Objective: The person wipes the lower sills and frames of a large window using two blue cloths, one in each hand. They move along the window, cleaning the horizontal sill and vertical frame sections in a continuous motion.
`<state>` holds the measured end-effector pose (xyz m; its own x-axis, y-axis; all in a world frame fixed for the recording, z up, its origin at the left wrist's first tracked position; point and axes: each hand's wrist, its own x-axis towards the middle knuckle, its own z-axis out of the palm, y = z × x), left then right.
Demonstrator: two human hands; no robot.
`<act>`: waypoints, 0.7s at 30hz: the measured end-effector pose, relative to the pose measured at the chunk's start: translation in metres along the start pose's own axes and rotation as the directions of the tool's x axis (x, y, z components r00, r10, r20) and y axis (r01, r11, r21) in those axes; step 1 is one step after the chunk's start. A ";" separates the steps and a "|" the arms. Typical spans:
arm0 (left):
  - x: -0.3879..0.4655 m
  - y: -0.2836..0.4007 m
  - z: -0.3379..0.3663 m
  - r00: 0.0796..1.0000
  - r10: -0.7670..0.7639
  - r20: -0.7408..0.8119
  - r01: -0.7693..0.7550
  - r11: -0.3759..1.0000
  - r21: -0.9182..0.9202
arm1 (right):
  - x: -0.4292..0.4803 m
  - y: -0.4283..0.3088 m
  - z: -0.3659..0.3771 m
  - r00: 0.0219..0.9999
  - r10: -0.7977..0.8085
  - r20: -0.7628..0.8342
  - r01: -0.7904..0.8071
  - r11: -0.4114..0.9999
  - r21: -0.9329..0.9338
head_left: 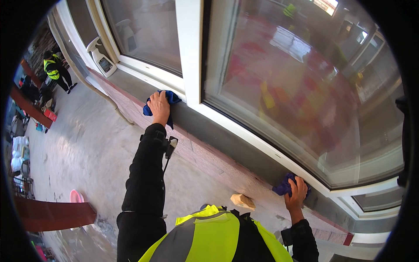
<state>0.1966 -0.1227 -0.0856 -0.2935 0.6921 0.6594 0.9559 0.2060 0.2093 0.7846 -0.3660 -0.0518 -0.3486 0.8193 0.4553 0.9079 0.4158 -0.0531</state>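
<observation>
Beneath my left hand (159, 106) a blue cloth (172, 97) is bunched against the grey window sill (222, 137), close to the white frame. Farther right along the same sill, my right hand (298, 191) grips a dark purple cloth (282, 187) just below the frame's lower rail (255, 144). Above the sill stands a large glass pane (288, 98) with blurred reflections across it. A white spray bottle (102, 60) with a dark label stands at the sill's far left end, apart from both hands.
A person in a yellow vest (52, 67) stands at far left. A hose or pipe (83, 80) runs down beside the wall. On the concrete floor (88, 150) are a pink basin (76, 196) and a stone block (243, 201). A red-brown post (55, 214) rises at lower left.
</observation>
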 end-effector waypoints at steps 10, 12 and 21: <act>0.034 -0.041 0.018 0.999 -0.052 -0.004 0.052 0.998 0.040 | -0.001 0.001 0.002 0.999 -0.010 0.031 0.011 0.999 -0.035; 0.039 -0.046 0.019 0.997 -0.074 0.008 0.074 0.995 0.061 | -0.001 0.001 0.003 0.999 0.006 0.038 -0.005 1.000 -0.029; 0.041 -0.046 0.019 0.995 -0.103 -0.008 0.103 0.995 0.005 | -0.005 0.004 0.005 0.997 0.010 0.077 -0.003 0.996 -0.093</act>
<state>0.1411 -0.0911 -0.0817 -0.3902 0.6617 0.6403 0.9207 0.2795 0.2722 0.7892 -0.3666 -0.0587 -0.3566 0.8512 0.3851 0.9265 0.3753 0.0283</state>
